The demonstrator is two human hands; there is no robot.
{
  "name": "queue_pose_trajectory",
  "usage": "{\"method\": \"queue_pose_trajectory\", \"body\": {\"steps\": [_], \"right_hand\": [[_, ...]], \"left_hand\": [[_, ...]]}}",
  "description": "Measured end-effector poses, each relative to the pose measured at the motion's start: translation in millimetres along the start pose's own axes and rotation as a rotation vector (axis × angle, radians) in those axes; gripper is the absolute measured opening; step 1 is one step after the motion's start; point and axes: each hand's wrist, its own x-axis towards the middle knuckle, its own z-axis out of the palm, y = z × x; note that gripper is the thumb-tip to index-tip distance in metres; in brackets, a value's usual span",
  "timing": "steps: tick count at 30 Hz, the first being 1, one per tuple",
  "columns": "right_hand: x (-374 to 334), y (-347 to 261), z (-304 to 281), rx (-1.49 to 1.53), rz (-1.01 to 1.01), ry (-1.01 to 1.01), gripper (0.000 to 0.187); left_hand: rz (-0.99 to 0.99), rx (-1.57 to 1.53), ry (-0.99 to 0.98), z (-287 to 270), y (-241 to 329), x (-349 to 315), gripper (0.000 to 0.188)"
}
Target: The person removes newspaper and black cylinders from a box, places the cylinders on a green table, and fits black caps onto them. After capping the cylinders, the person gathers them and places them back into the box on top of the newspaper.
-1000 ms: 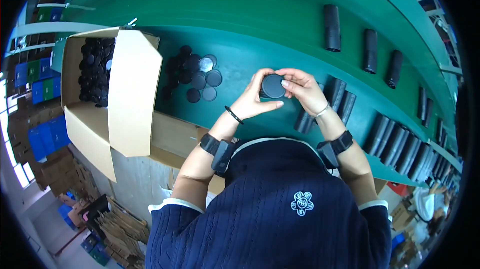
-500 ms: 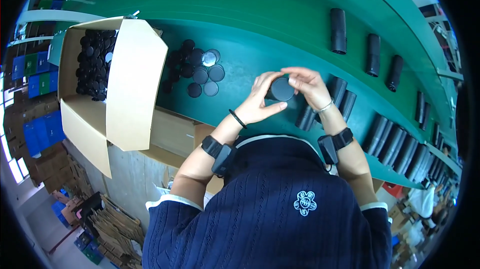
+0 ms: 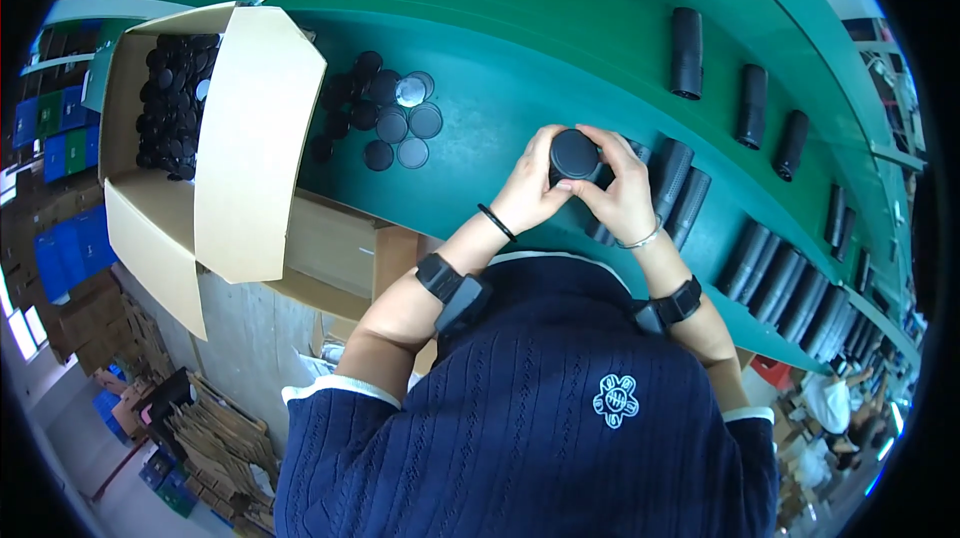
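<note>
Both my hands are wrapped round a black cylinder standing on end, with a round black cap (image 3: 576,154) at its top. My left hand (image 3: 533,185) grips it from the left, thumb at the near edge of the cap. From the right, my right hand (image 3: 622,196) curls its fingers round the far side, and its thumb meets the left thumb in front. Most of the cylinder's body is hidden below the cap and hands. Close to my right hand lie more black ribbed cylinders (image 3: 672,180). Left of my hands is a loose cluster of flat black discs (image 3: 392,123).
An opened cardboard box (image 3: 245,153) at the left holds many black discs (image 3: 178,108). Single black cylinders (image 3: 687,53) lie on the green conveyor belt (image 3: 520,8) beyond. A row of cylinders (image 3: 775,278) lies at the right on the green table (image 3: 470,178).
My right hand has moved from hovering at the cap's right edge to closing round its side. The cylinder and both hands have shifted slightly, and the whole view has tilted a little.
</note>
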Motion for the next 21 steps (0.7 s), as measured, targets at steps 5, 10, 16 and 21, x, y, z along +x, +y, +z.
{"method": "queue_pose_trajectory", "body": {"steps": [5,10,16,21], "right_hand": [[-0.4,0.1,-2.0,0.062,0.027,0.046,0.063],[-10.6,37.5,3.0,0.558,0.218,-0.203,0.093],[5.6,38.3,21.0,0.307,-0.006,-0.168,0.077],[69.2,65.0,-16.2,0.284,0.033,-0.001,0.081]], "left_hand": [[0.057,0.114,0.069,6.6,1.9,6.4,0.063],[-0.182,-0.66,0.085,-19.2,5.1,3.6,0.057],[-0.155,-0.962,0.111,-42.6,31.6,32.1,0.043],[-0.38,-0.706,0.427,-31.9,11.7,75.3,0.065]]}}
